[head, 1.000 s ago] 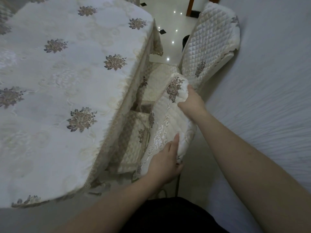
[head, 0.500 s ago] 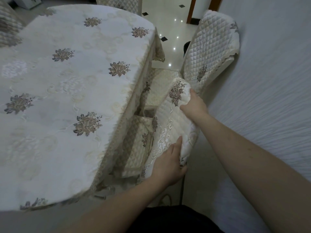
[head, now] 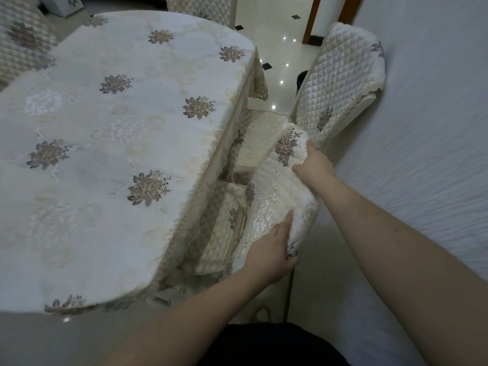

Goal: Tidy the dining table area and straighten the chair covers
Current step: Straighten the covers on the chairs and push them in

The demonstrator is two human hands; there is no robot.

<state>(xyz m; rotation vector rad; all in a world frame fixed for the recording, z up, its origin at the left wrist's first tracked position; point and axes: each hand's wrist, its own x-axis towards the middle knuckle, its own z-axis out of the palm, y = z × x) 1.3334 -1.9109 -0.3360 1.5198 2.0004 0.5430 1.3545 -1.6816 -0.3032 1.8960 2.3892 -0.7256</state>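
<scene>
Here both hands are on the cover of the nearest chair: the left hand grips the near, lower end of the chair cover, thumb lying along its front face and fingers curled round the back edge, while the right hand clutches the far, upper end just beside the embroidered flower. The cover's long axis thus runs between the two grips, away from the person and slightly to the right, along the top of the chair back, so the coming tug judged from this would go along or down over that line. The left hand is the nearer to the body. Immediately left, the chair's quilted seat is tucked under the hanging edge of the tablecloth, leaving little room on that side. Beyond the right hand stands a second covered chair against the wall, close enough to crowd the far end.
</scene>
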